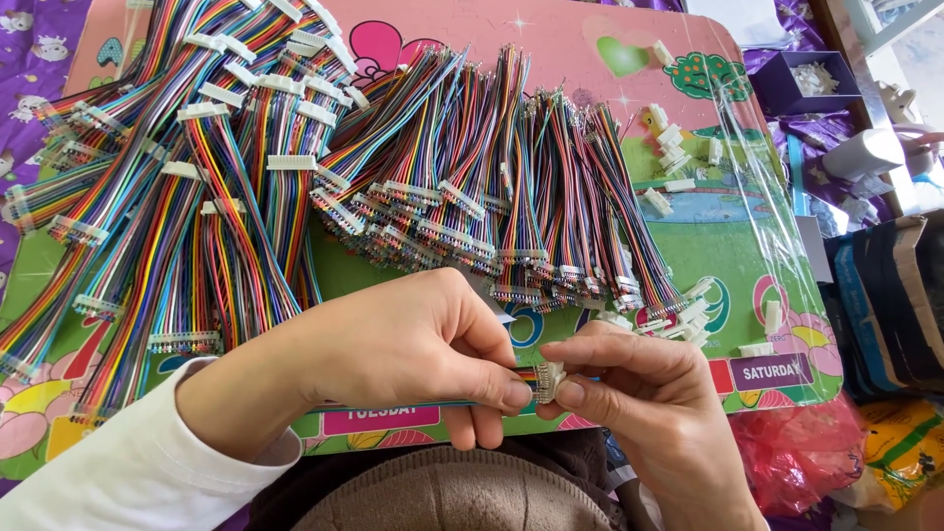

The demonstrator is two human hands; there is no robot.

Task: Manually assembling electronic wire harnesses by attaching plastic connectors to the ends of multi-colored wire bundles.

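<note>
Board (590,39), pink and green with cartoon pictures and day labels, lying flat and filling most of the view; it carries everything listed below except the items at the right edge.

Wire harnesses, long (197,177): heaped bundles of rainbow-coloured ribbon wire with white end connectors, spread over the left half of the board.

Wire harnesses, short (511,187): a denser fan of multicoloured leads, ends pointing toward the person, occupying the board's middle.

Clear plastic bag (767,197): lying over the right part of the board, beside the short harnesses.

Left hand (413,349): white sleeve at the wrist, fingers closed together, thumb and forefinger pinched on one wire bundle (523,375) just short of its end. The bundle lies across the near edge of the board, between both hands, above the person's lap.

Right hand (639,388): fingers curled in, tips clamped on a small white connector housing (549,381), which meets the end of the held bundle; the two hands nearly touch.

Purple box (787,88): small open tray beyond the board's far right corner, holding white parts.

Loose white housings (678,143): scattered on the right of the board; a second cluster (688,315) lies just beyond the right hand.
</note>
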